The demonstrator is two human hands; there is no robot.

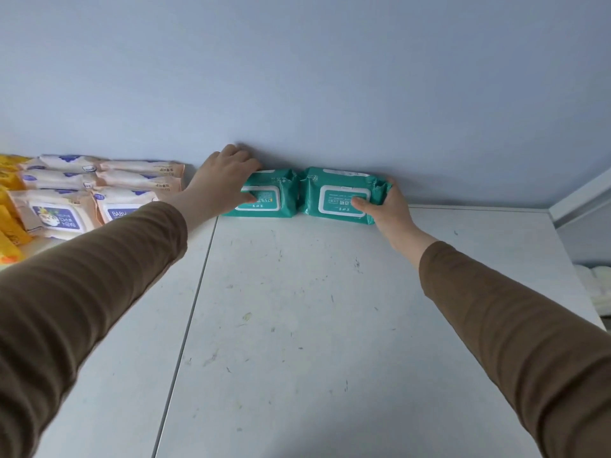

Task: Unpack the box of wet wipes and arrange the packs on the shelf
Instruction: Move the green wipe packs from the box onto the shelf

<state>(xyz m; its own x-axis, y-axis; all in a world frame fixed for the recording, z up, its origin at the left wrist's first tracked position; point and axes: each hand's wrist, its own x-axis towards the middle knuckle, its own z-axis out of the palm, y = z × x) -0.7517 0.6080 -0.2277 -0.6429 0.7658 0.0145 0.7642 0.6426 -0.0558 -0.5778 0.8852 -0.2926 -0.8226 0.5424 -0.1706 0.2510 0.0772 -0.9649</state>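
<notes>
Teal soft-plastic wet-wipe packs, left pack (264, 196) gripped by left hand (224, 180), right pack (337, 196) by right hand (386, 206), end to end against the grey-blue back wall (330, 77), on white scuffed shelf (297, 309), long axes along wall.

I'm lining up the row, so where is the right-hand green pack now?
The right green pack lies at the shelf's back against the wall, touching the left green pack, gripped by the right hand.

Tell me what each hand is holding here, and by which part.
Left hand grips the left teal pack by its left end, thumb on the lid. Right hand grips the right teal pack by its right end, thumb on the lid.
</notes>
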